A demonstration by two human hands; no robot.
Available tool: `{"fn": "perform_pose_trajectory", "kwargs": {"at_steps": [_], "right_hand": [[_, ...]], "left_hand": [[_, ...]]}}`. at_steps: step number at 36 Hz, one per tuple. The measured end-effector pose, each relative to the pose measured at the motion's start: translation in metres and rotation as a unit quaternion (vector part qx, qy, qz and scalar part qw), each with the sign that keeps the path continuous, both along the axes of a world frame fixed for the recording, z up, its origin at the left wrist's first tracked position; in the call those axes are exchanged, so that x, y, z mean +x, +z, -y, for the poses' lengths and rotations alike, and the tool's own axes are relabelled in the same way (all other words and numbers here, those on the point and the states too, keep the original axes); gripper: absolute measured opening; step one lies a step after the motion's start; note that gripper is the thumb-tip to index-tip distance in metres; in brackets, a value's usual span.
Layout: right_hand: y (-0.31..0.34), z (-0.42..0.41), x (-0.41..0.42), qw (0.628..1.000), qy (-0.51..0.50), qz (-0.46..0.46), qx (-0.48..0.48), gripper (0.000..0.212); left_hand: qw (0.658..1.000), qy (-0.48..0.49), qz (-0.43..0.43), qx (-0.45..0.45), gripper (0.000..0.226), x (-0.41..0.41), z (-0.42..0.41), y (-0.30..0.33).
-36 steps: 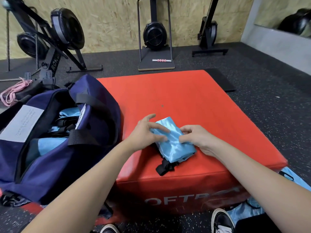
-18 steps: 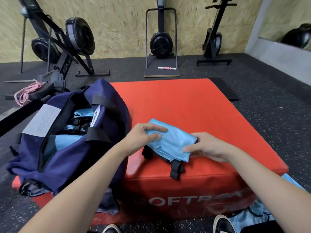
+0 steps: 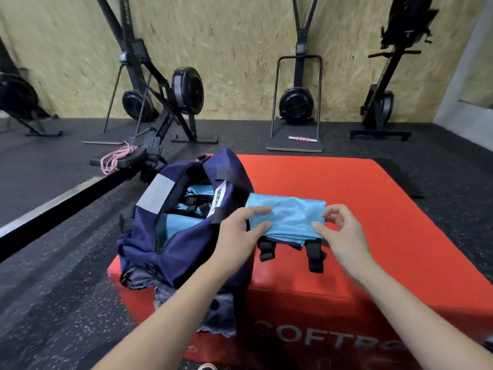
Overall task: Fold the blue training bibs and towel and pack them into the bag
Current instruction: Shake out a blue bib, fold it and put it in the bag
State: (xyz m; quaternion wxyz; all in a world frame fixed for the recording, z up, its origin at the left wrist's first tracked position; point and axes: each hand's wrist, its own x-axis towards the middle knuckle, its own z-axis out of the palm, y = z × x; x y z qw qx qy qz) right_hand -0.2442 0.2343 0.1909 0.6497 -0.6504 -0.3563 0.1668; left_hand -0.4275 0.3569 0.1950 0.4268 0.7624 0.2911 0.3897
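Both hands pinch a folded blue bib (image 3: pixel 286 218) by its ends, the left hand (image 3: pixel 241 236) beside the open navy bag (image 3: pixel 184 236), the right hand (image 3: pixel 344 236) opposite, forearms reaching forward over the red box (image 3: pixel 373 209) marked "SOFTB…", its last letters unclear.

a red foam box (image 3: pixel 346 198) on black gym flooring (image 3: pixel 66 263), rowing machines (image 3: pixel 170 102) along the plywood wall (image 3: pixel 234 49)
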Motion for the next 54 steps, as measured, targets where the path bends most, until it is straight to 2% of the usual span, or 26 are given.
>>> {"fn": "perform_pose_trajectory", "kwargs": {"at_steps": [3,9,12,18,23,28,33,38,41,43,45,47,49,51,54], "right_hand": [[0.018,-0.019,-0.022,0.998,0.003,0.062,0.007,0.023],[0.056,-0.078,-0.07,0.992,0.099,0.066,0.027,0.022],[0.068,-0.116,-0.097,0.987,0.137,0.079,0.002,0.017],[0.073,-0.19,-0.138,0.973,0.169,0.143,-0.066,0.024],[0.067,-0.229,-0.15,0.959,0.188,0.148,-0.152,0.028],[0.044,-0.235,-0.133,0.958,0.18,0.055,-0.214,0.026],[0.023,-0.219,-0.099,0.953,0.144,0.077,-0.254,0.032],[0.018,-0.203,-0.094,0.933,0.142,0.195,-0.268,0.041],[0.015,-0.195,-0.098,0.927,0.104,0.271,-0.237,0.035],[0.011,-0.188,-0.101,0.921,0.039,0.311,-0.232,0.028],[0.007,-0.183,-0.103,0.921,-0.016,0.307,-0.238,0.024],[0.003,-0.182,-0.103,0.935,-0.021,0.249,-0.251,0.027],[0.002,-0.182,-0.102,0.951,0.013,0.176,-0.252,0.034],[0.006,-0.182,-0.101,0.963,0.038,0.128,-0.235,0.041],[0.02,-0.179,-0.104,0.973,0.041,0.124,-0.191,0.038]], "left_hand": [[0.996,0.06,0.021,0.055,0.023,-0.02,-0.002,0.011],[0.985,0.142,0.051,0.081,0.018,-0.081,-0.038,0.036],[0.98,0.177,0.027,0.089,0.018,-0.116,-0.066,0.048],[0.96,0.234,-0.072,0.138,0.021,-0.162,-0.121,0.068],[0.953,0.224,-0.144,0.145,0.023,-0.168,-0.153,0.071],[0.952,0.173,-0.212,0.135,0.027,-0.143,-0.171,0.056],[0.959,0.117,-0.241,0.094,0.026,-0.111,-0.18,0.03],[0.928,0.132,-0.33,0.112,0.029,-0.099,-0.19,0.012],[0.908,0.161,-0.356,0.153,0.035,-0.101,-0.192,0.009],[0.89,0.196,-0.361,0.2,0.031,-0.108,-0.188,0.008],[0.853,0.265,-0.363,0.266,0.019,-0.113,-0.187,0.005],[0.84,0.326,-0.359,0.244,0.014,-0.118,-0.184,0.006],[0.867,0.317,-0.358,0.139,0.021,-0.125,-0.184,0.008],[0.915,0.269,-0.295,0.053,0.02,-0.13,-0.188,0.013],[0.946,0.247,-0.211,0.007,0.02,-0.135,-0.195,0.023]]}}
